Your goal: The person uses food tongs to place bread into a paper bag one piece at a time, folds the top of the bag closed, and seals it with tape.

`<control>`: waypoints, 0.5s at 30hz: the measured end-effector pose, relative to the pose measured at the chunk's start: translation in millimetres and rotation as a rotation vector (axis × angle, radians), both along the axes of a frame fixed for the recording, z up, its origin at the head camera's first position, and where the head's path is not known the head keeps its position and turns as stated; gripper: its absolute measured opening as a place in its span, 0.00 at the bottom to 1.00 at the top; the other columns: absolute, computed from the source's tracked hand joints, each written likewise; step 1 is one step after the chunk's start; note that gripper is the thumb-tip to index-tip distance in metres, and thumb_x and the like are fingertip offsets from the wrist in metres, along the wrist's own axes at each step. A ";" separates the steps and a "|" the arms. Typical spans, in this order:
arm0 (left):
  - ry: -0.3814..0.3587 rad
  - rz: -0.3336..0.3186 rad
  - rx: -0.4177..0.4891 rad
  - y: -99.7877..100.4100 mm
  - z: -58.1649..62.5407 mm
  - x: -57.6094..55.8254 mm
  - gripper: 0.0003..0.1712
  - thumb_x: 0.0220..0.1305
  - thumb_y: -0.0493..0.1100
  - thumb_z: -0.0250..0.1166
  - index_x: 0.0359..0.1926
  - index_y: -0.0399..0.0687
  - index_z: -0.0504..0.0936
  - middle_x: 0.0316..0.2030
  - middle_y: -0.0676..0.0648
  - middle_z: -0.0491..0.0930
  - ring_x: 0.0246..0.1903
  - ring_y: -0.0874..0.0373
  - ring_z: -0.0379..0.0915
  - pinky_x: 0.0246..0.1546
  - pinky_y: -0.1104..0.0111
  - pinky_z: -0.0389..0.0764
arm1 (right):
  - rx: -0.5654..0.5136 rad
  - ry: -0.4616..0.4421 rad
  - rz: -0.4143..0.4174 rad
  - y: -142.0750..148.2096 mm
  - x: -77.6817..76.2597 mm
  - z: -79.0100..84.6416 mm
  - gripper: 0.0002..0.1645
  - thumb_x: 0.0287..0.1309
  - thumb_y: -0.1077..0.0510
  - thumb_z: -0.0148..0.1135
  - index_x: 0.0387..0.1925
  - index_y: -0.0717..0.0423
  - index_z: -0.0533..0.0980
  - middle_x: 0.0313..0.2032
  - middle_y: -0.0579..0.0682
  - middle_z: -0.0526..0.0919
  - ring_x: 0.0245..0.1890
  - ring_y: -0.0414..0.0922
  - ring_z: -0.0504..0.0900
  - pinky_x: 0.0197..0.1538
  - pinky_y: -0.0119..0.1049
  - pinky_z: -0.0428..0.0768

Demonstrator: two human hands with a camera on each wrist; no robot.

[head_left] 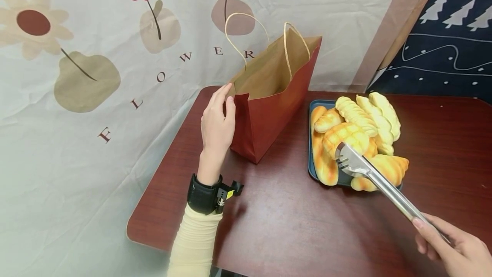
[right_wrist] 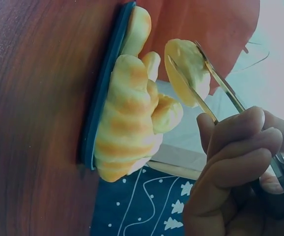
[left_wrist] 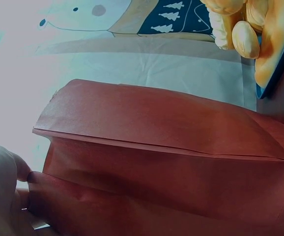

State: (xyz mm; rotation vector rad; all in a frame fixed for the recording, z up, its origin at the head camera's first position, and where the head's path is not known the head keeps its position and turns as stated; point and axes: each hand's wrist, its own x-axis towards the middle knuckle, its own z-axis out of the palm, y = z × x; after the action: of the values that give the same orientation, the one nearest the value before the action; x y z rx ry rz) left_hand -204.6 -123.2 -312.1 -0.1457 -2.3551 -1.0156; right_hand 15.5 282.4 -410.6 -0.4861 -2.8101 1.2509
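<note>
A red paper bag with twisted cord handles stands upright, its top open. My left hand pinches the bag's near top edge, thumb and fingers at its corner; in the left wrist view this hand shows at the bag's rim. My right hand grips metal tongs. Between the tong tips is a round bun with a criss-cross top; the right wrist view shows the bun held up off the other breads. Those lie on a blue tray, among them a croissant-shaped bread.
Long breads and pale twisted breads fill the tray, right of the bag on a dark red wooden table. A flower-print cloth hangs behind and to the left. A navy cloth with white trees is at the back right.
</note>
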 end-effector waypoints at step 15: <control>0.006 -0.003 -0.006 0.1 -0.7 -1.2 0.23 0.72 0.50 0.44 0.64 0.61 0.72 0.63 0.60 0.71 0.60 0.63 0.72 0.52 0.57 0.76 | -0.078 0.278 -0.011 -7.6 1.0 -4.2 0.13 0.67 0.61 0.52 0.43 0.41 0.78 0.14 0.39 0.72 0.14 0.39 0.66 0.14 0.34 0.57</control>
State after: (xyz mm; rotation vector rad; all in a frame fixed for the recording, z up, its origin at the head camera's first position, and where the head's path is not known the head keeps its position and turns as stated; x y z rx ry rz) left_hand -205.9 -123.0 -312.7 -0.1546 -2.3531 -1.0086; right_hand 16.6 274.8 -414.8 -0.3019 -2.5342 1.3156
